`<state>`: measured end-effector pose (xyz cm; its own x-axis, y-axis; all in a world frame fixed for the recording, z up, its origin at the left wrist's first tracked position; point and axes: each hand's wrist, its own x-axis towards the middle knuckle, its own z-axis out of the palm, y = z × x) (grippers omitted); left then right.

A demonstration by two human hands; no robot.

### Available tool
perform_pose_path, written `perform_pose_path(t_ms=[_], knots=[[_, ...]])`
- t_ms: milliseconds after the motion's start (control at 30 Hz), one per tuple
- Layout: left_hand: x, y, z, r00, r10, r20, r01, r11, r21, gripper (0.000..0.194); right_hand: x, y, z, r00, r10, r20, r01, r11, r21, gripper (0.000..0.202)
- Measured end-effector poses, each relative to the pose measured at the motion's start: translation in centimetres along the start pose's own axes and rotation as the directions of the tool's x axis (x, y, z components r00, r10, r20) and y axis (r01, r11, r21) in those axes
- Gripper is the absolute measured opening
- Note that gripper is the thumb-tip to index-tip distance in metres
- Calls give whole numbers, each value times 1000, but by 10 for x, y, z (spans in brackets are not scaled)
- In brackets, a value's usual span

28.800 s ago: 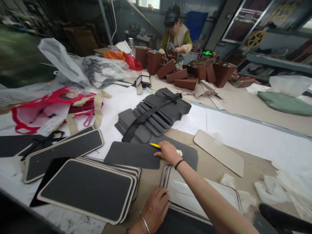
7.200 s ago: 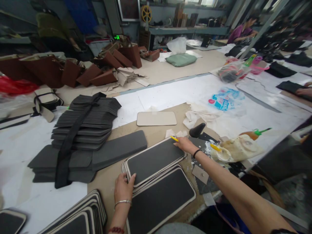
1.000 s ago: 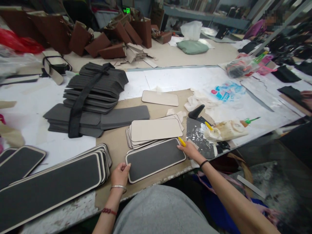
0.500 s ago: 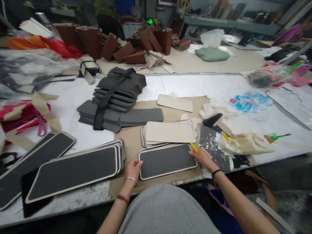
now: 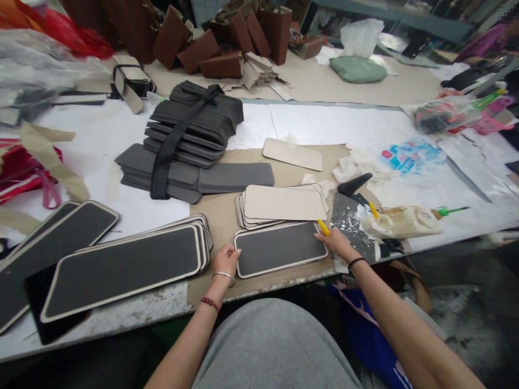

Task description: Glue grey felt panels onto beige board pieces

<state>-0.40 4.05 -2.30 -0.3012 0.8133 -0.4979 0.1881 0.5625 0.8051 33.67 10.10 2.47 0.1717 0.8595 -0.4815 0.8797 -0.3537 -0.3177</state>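
A dark grey rounded panel (image 5: 281, 248) with a cream border lies flat at the table's front, perhaps with another beneath it. My left hand (image 5: 227, 262) is closed at its left end, thumb on the edge. My right hand (image 5: 338, 243) is closed round a yellow-handled tool (image 5: 323, 227), its far end not visible, with the fingertips at the panel's right end. Just behind lies a small stack of cream rounded pieces (image 5: 286, 202). To the left sits a stack of longer dark panels (image 5: 125, 273) with cream borders.
Bundled dark grey strips (image 5: 182, 140) stand behind, tied by a black band. At right are a glue-spattered dark board (image 5: 351, 219) and a pale container (image 5: 409, 222) holding a yellow stick. Brown boxy pieces (image 5: 221, 65) fill the back. The table's front edge runs close to my body.
The view has tipped downward, so the table items appear higher. Both hands stay at the ends of the same panel, with little visible movement relative to it.
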Motion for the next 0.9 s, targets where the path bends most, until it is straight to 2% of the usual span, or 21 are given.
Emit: perform_pose_path(t_ms=[167, 600, 900], knots=[[2, -2, -1, 1000, -7, -1, 7, 1000, -10, 24, 0, 0, -1, 1000, 12, -5, -12, 1000, -22, 24], [-3, 7, -1, 999, -31, -38, 32, 999, 17, 40, 5, 8, 0, 995, -41, 89, 43, 999, -21, 27], [-8, 15, 0, 997, 9, -82, -2, 996, 88, 34, 5, 11, -4, 988, -134, 80, 137, 990, -37, 27]])
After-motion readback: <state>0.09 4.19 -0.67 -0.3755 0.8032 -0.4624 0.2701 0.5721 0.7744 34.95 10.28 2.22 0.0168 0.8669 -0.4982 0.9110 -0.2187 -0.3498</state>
